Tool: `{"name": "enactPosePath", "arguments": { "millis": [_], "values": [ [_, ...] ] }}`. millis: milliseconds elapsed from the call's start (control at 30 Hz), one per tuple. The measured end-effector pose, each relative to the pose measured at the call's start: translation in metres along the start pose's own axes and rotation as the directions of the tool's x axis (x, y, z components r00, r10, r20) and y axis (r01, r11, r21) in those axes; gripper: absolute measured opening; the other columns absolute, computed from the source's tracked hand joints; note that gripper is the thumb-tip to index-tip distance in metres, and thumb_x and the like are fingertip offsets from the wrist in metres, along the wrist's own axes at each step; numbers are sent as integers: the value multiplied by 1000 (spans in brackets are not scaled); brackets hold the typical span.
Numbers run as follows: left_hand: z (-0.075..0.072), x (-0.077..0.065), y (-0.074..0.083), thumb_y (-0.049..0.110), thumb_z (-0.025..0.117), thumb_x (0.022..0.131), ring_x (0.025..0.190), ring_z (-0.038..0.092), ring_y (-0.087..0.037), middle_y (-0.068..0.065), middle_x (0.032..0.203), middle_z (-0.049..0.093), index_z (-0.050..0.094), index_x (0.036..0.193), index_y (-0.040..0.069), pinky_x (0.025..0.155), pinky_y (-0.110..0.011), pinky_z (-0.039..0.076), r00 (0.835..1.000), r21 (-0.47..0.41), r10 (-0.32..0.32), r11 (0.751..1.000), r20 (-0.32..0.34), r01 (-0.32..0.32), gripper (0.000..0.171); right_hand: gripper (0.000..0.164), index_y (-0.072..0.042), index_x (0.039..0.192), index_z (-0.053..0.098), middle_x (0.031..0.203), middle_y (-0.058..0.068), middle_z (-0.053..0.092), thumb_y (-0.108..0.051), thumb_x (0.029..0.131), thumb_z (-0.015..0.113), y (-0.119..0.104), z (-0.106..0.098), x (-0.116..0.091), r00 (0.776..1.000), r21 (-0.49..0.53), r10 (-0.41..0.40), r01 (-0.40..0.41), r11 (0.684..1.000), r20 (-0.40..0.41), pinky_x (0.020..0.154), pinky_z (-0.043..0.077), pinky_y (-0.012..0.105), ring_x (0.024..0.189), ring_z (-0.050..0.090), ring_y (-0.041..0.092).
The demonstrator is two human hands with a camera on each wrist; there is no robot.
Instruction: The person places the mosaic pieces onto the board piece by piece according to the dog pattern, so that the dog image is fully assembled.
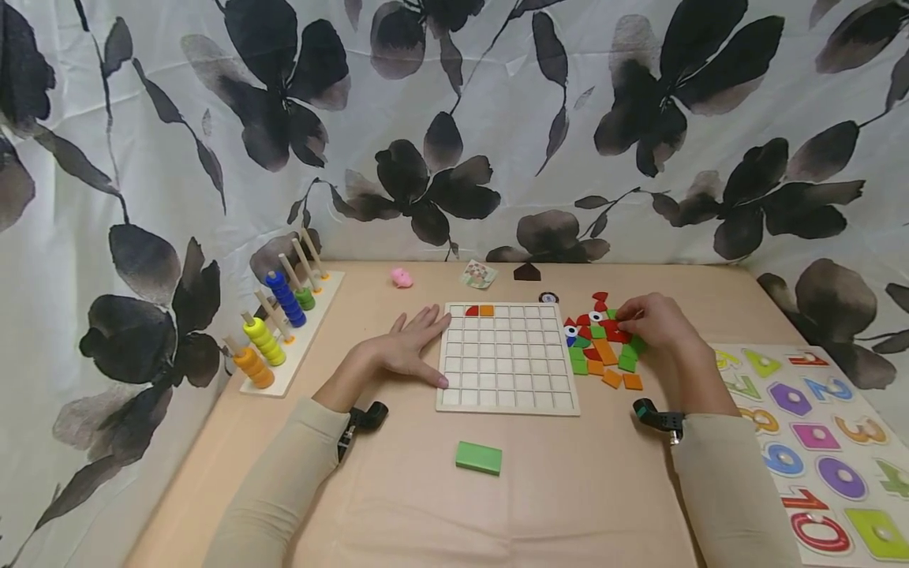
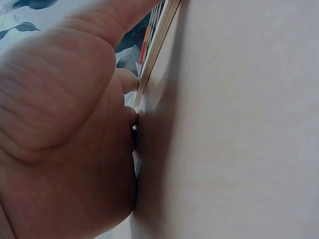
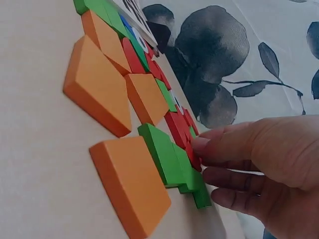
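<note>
My left hand (image 1: 408, 347) lies spread at the left edge of a white grid board (image 1: 507, 359), thumb and fingertips touching its rim. A red piece (image 1: 472, 311) and an orange square (image 1: 487, 311) sit side by side in the board's top row. My right hand (image 1: 656, 319) is over the right side of a heap of small coloured pieces, its fingers loosely bent. In the right wrist view, its fingertips are right at a red piece (image 3: 192, 155) beside some green pieces (image 3: 167, 157). Orange squares (image 3: 132, 186) lie nearer that camera.
A peg stacker (image 1: 294, 335) with coloured rings stands at the left, a number puzzle board (image 1: 817, 454) at the right. A green block (image 1: 479, 458) lies in front of the grid board. Behind it are a pink figure (image 1: 401, 278), a patterned card (image 1: 479, 274) and a dark piece (image 1: 527, 272).
</note>
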State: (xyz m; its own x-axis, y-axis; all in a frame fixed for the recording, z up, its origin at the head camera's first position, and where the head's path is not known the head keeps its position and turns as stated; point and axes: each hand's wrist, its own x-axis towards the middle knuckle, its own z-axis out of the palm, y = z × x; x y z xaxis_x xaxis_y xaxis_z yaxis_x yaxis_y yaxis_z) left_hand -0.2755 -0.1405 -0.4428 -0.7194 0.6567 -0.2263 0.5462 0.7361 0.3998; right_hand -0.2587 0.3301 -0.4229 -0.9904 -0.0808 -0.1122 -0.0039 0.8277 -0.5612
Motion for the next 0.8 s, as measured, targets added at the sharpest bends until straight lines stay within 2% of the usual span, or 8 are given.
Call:
{"name": "enactPosePath", "arguments": {
  "millis": [300,400,467,567,700,800],
  "values": [
    [0,0,-2,77,68,64,147,-11,-28,-13,161,-9,3,156,19,113,-58,-7,1000,-3,9,1000,1,-9,127,24,-6,112,66,100,13,64,-11,89,69,6,-1,3,1000,54,22,-22,998,-8,74,49,31,91,54,29],
    [-1,1,-1,76,69,65,147,-10,-29,-13,161,-8,4,156,18,113,-59,-6,1000,-2,14,1000,3,-14,126,23,-9,109,69,98,10,67,-17,88,71,-1,-4,0,998,59,6,-3,998,-57,71,50,28,88,57,27],
    [-2,1,-1,76,69,65,147,-10,-29,-13,161,-8,4,156,18,113,-59,-6,1000,3,10,1000,2,-10,126,21,-10,106,70,97,9,68,-20,88,71,-15,-5,-1,994,86,-37,46,995,-103,70,51,27,86,58,26],
    [-3,0,0,76,68,64,147,-9,-29,-13,161,-7,6,156,18,113,-59,-6,1000,4,12,1000,-6,-12,125,16,-14,104,71,98,7,68,-22,89,70,-49,-2,3,979,121,-139,158,980,-152,71,54,29,85,60,25],
    [-2,0,0,77,68,65,147,-9,-29,-13,161,-7,6,156,18,113,-59,-7,1000,8,21,1000,-6,-21,125,15,-19,105,71,100,2,67,-21,91,67,-93,19,22,947,147,-295,312,939,-126,74,55,34,85,62,22],
    [-1,0,1,77,68,65,147,-10,-28,-13,161,-8,6,156,18,113,-59,-7,1000,1,20,1000,-6,-20,125,17,-17,106,72,98,-1,67,-18,89,69,-117,44,43,928,131,-365,372,919,-73,74,53,34,84,60,20]
  ]
}}
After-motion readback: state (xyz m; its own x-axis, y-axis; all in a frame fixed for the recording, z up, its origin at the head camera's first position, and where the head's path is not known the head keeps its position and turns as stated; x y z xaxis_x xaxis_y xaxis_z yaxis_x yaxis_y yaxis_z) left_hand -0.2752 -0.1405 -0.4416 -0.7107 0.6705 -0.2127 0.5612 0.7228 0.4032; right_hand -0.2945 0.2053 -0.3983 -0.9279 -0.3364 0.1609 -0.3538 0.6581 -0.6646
